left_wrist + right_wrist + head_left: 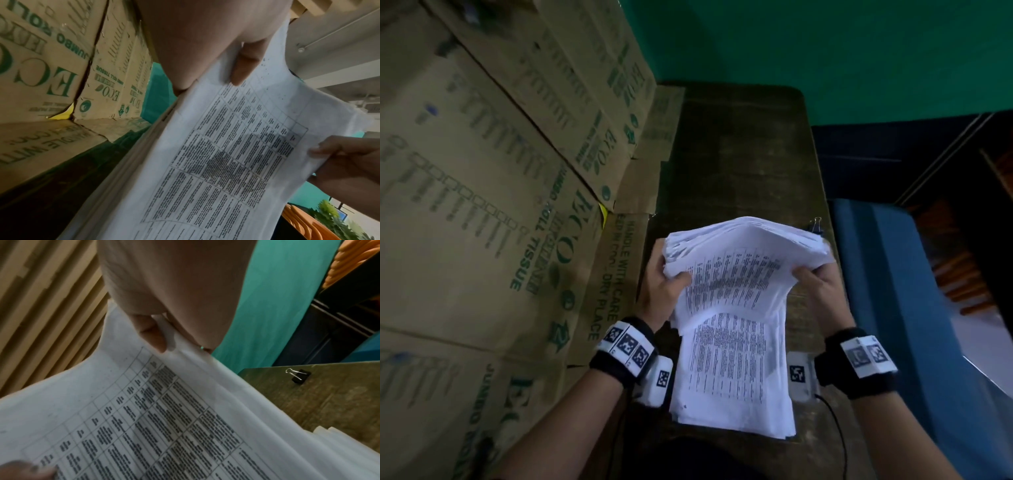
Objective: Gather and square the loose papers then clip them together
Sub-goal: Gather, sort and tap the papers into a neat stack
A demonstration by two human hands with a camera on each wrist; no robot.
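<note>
A thick stack of white printed papers (736, 308) is lifted at its far end, bent upward, while its near end rests on the dark wooden table (739, 154). My left hand (671, 274) grips the stack's upper left edge, thumb on top. My right hand (815, 274) grips the upper right edge the same way. The top sheet (236, 154) shows a printed table of text, also seen in the right wrist view on the papers (144, 426). A black binder clip (815, 224) lies on the table just beyond the stack, near the right edge; the binder clip (299, 377) lies apart from the papers.
Stacked cardboard boxes (500, 205) with green print wall off the left side of the table. A green wall (825, 51) stands behind. To the right sits a blue seat (876, 274). A black cable (839, 431) runs near the table's front right.
</note>
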